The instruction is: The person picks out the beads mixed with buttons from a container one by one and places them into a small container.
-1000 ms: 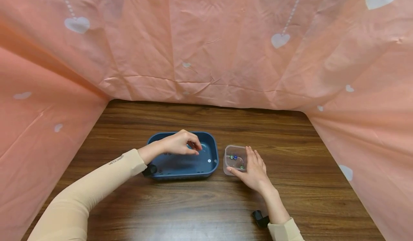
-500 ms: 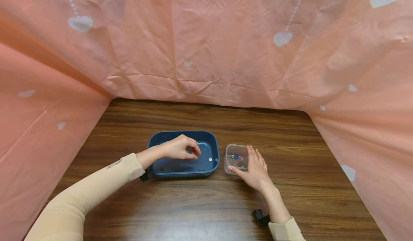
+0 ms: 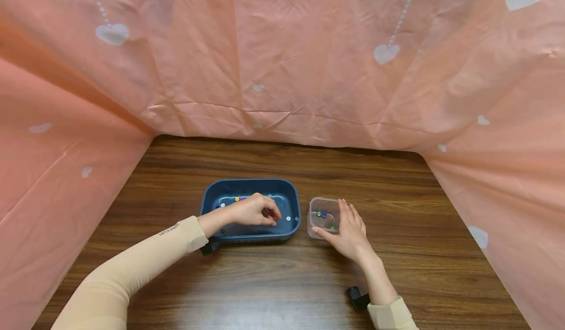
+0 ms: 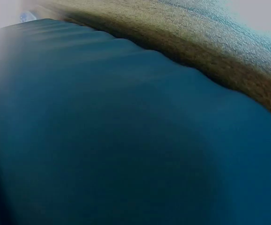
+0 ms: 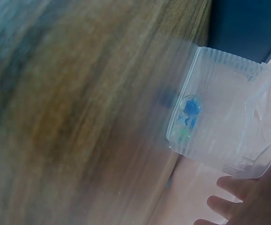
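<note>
A dark blue tub (image 3: 284, 204) with small round pieces, among them a yellow one (image 3: 237, 199) and a white one (image 3: 288, 218), lies left of centre in the head view. The left hand (image 3: 256, 210) reaches over its near rim, fingers bent downward; I cannot tell whether the fingertips pinch anything. To the right, the right hand (image 3: 350, 232) holds a clear plastic box (image 3: 310, 224), thumb at the near rim and fingers along the right side. Blue and green marbles (image 5: 190, 108) lie at the bottom of the box, seen through its wall in the right wrist view.
Both containers stand on a brown wood-grain table (image 3: 247, 286), a narrow gap between them. Pink cloth with hearts (image 3: 291, 65) walls the table in at the back and sides. The tub's ribbed outer wall (image 4: 126, 117) fills most of the left wrist view.
The left hand shifts slightly left and down, then right and a little nearer over the tub, uncovering several pieces behind it. The right hand and the clear box stay put.
</note>
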`<state>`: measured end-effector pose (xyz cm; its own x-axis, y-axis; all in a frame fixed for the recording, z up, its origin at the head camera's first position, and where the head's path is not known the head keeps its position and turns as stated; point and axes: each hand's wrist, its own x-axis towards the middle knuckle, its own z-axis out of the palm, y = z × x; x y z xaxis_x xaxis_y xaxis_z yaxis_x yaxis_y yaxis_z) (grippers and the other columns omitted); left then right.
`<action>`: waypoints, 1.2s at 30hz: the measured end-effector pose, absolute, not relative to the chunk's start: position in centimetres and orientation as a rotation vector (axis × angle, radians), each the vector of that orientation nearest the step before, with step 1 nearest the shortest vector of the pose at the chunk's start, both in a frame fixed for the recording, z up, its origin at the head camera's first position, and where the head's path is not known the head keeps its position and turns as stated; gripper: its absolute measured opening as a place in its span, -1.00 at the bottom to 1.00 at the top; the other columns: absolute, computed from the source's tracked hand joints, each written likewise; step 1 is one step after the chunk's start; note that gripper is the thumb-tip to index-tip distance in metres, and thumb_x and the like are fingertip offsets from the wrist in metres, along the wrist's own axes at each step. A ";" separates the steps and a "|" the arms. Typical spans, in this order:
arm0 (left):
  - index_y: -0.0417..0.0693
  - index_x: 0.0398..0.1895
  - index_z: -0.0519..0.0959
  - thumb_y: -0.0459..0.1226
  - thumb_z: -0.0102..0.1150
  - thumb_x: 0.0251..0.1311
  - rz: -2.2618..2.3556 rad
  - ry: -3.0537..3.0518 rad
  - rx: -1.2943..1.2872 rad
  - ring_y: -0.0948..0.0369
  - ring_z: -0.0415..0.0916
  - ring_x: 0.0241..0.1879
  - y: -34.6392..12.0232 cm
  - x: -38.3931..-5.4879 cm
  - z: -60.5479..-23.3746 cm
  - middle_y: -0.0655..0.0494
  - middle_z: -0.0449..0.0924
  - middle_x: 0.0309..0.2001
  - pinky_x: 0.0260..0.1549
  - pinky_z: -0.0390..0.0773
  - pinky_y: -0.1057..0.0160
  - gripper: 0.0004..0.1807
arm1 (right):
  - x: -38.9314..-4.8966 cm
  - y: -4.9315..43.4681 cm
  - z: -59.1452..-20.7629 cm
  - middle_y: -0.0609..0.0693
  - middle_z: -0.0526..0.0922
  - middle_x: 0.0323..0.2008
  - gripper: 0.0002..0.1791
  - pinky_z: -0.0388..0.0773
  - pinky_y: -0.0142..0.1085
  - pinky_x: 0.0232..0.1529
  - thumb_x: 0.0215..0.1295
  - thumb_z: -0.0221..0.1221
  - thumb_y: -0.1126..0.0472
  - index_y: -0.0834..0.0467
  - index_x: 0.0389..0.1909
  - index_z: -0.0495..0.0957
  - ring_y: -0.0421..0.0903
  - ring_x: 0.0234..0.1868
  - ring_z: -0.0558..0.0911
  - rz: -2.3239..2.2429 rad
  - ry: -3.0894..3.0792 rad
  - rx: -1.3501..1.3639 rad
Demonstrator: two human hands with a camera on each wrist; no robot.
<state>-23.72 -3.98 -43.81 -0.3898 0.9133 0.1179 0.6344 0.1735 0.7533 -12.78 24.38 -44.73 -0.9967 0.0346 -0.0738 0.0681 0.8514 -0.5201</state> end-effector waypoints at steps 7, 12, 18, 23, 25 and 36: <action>-0.39 -0.16 0.64 -0.49 0.26 0.17 1.072 2.096 1.435 0.25 0.67 -0.22 -3.8 -23.5 -44.1 -0.12 0.67 -0.20 -0.21 0.63 0.45 -0.83 | -12.8 24.4 -44.8 0.28 -0.10 0.52 0.23 -0.15 0.30 0.40 0.13 0.25 -0.34 0.33 0.52 -0.15 0.25 0.51 -0.14 -0.827 2.972 0.079; -0.39 -0.18 0.64 -0.50 0.28 0.15 1.092 2.082 1.446 0.23 0.68 -0.23 -3.6 -23.4 -44.3 -0.10 0.67 -0.21 -0.23 0.64 0.44 -0.83 | -12.8 24.4 -44.8 0.29 -0.10 0.52 0.23 -0.14 0.31 0.39 0.14 0.25 -0.34 0.33 0.52 -0.15 0.25 0.51 -0.13 -0.827 2.977 0.078; -0.39 -0.18 0.64 -0.50 0.28 0.15 1.068 2.082 1.434 0.24 0.67 -0.23 -3.4 -23.4 -44.6 -0.11 0.67 -0.21 -0.23 0.63 0.45 -0.83 | -12.7 24.3 -44.7 0.28 -0.10 0.52 0.23 -0.15 0.32 0.39 0.14 0.25 -0.34 0.32 0.52 -0.15 0.26 0.51 -0.14 -0.833 2.977 0.082; -0.38 -0.17 0.64 -0.49 0.28 0.15 1.055 2.076 1.417 0.24 0.67 -0.22 -3.2 -23.4 -45.0 -0.09 0.66 -0.20 -0.22 0.63 0.45 -0.82 | -12.7 24.3 -44.7 0.28 -0.11 0.52 0.23 -0.16 0.33 0.38 0.13 0.24 -0.36 0.32 0.52 -0.15 0.26 0.51 -0.14 -0.837 2.972 0.088; -0.38 -0.17 0.64 -0.49 0.28 0.16 1.050 2.077 1.412 0.24 0.67 -0.23 -3.2 -23.4 -45.2 -0.10 0.66 -0.20 -0.22 0.63 0.46 -0.82 | -12.7 24.3 -44.7 0.28 -0.10 0.52 0.23 -0.16 0.34 0.38 0.13 0.25 -0.35 0.32 0.52 -0.15 0.26 0.51 -0.14 -0.837 2.974 0.087; -0.32 -0.18 0.66 -0.49 0.30 0.14 1.024 2.084 1.381 0.32 0.66 -0.24 -2.5 -23.5 -46.0 -0.06 0.68 -0.20 -0.23 0.62 0.48 -0.83 | -12.9 24.4 -45.0 0.29 -0.06 0.51 0.23 -0.10 0.32 0.38 0.12 0.27 -0.33 0.32 0.52 -0.12 0.26 0.50 -0.10 -0.833 2.998 0.076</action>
